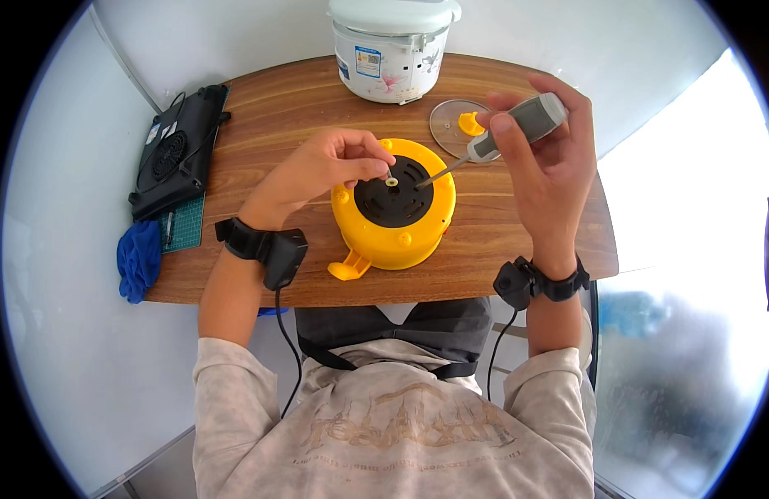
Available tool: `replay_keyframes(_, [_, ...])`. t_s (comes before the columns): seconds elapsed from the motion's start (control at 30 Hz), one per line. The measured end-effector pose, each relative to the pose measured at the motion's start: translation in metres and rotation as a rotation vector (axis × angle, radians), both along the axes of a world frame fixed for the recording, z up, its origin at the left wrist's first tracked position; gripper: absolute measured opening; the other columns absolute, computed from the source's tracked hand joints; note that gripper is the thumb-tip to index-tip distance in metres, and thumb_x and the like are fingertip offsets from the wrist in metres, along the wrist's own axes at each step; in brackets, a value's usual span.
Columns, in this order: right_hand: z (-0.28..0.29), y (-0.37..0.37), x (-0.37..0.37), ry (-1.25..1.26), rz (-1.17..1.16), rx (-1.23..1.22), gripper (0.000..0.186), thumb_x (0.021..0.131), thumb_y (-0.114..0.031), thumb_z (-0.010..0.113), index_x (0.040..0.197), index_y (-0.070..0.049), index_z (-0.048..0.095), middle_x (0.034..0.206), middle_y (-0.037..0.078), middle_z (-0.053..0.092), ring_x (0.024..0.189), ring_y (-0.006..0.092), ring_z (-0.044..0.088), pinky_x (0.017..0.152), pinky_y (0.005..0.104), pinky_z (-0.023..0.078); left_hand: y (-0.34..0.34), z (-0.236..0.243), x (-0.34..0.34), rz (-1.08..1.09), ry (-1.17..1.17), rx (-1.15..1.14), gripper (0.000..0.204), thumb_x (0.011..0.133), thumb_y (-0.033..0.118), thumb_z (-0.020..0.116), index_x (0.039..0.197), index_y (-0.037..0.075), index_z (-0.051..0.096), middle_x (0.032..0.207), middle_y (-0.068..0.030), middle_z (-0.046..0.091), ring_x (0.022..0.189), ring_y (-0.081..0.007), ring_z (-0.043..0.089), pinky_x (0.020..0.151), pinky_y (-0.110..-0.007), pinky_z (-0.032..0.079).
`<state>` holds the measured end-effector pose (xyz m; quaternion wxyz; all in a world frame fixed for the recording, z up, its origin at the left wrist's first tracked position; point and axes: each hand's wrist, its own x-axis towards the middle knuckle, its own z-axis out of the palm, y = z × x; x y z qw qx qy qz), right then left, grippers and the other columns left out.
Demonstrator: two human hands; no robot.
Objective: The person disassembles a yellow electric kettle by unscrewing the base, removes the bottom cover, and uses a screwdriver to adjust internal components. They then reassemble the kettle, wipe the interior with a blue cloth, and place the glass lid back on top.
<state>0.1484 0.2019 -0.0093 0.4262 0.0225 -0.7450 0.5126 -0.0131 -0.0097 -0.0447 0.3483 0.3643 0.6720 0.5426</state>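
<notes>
An upturned yellow electric pot point(388, 239) sits near the table's front, its round black slotted base point(374, 205) facing up and its handle pointing toward me. Over the middle of this base, my left hand point(325, 166) pinches a small screw with a pale washer point(391, 181) between thumb and fingertips. My right hand point(559, 166) is closed round the thick grey-and-white handle of a screwdriver point(530, 121). Its shaft slants down to the left, with the tip over the right part of the black base; whether it touches cannot be told.
Behind the pot stands a white rice cooker point(393, 62). A glass lid point(448, 116) with a yellow knob lies at the back right. On the left are a black device with a fan grille point(170, 154), a green cutting mat point(185, 226), a pen and a blue cloth point(139, 259).
</notes>
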Motion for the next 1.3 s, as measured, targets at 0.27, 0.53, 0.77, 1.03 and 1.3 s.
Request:
replay_keyframes(0.27, [-0.001, -0.001, 0.0, 0.015, 0.033, -0.066, 0.044, 0.091, -0.01, 0.077, 0.127, -0.005, 0.052, 0.102, 0.01, 0.075, 0.085, 0.0135, 0.073, 0.076, 0.0263, 0.06, -0.031, -0.032, 0.005, 0.058, -0.788, 0.476, 0.019, 0.097, 0.012, 0.07, 0.114, 0.005, 0.066, 0.095, -0.0006, 0.064, 0.083, -0.0102, 0.054, 0.07, -0.02, 0.05])
replay_keyframes(0.53, [-0.003, -0.007, -0.006, -0.013, 0.06, -0.096, 0.044, 0.091, -0.011, 0.077, 0.127, -0.005, 0.052, 0.102, 0.01, 0.075, 0.084, 0.0129, 0.072, 0.075, 0.0259, 0.06, -0.056, -0.061, 0.012, 0.175, -0.874, 0.618, 0.018, 0.097, 0.015, 0.07, 0.114, 0.009, 0.066, 0.101, -0.0017, 0.066, 0.087, -0.0106, 0.058, 0.073, -0.02, 0.054])
replay_keyframes(0.77, [-0.001, -0.011, -0.006, -0.036, 0.042, -0.086, 0.045, 0.091, -0.01, 0.077, 0.127, -0.005, 0.052, 0.103, 0.01, 0.075, 0.085, 0.0127, 0.072, 0.074, 0.0259, 0.06, -0.089, -0.068, -0.001, 0.425, -0.683, 0.45, 0.019, 0.098, 0.018, 0.07, 0.115, 0.01, 0.067, 0.119, -0.0047, 0.069, 0.098, -0.0082, 0.067, 0.079, -0.018, 0.057])
replay_keyframes(1.03, [0.0, -0.011, -0.007, -0.054, 0.01, -0.07, 0.045, 0.091, -0.007, 0.076, 0.128, -0.004, 0.051, 0.103, 0.011, 0.074, 0.085, 0.013, 0.071, 0.074, 0.0252, 0.06, -0.13, -0.092, -0.028, 0.538, -0.485, 0.21, 0.014, 0.099, 0.017, 0.068, 0.112, 0.012, 0.064, 0.117, -0.0019, 0.069, 0.099, -0.0073, 0.066, 0.079, -0.018, 0.056])
replay_keyframes(1.3, [-0.005, -0.007, 0.011, -0.055, -0.044, -0.13, 0.046, 0.091, -0.001, 0.072, 0.13, -0.004, 0.047, 0.107, 0.017, 0.072, 0.093, 0.02, 0.073, 0.083, 0.0304, 0.059, -0.148, -0.115, -0.037, 0.497, 0.281, -0.305, 0.011, 0.09, 0.006, 0.074, 0.098, 0.004, 0.067, 0.089, -0.0026, 0.07, 0.083, -0.0127, 0.065, 0.072, -0.026, 0.052])
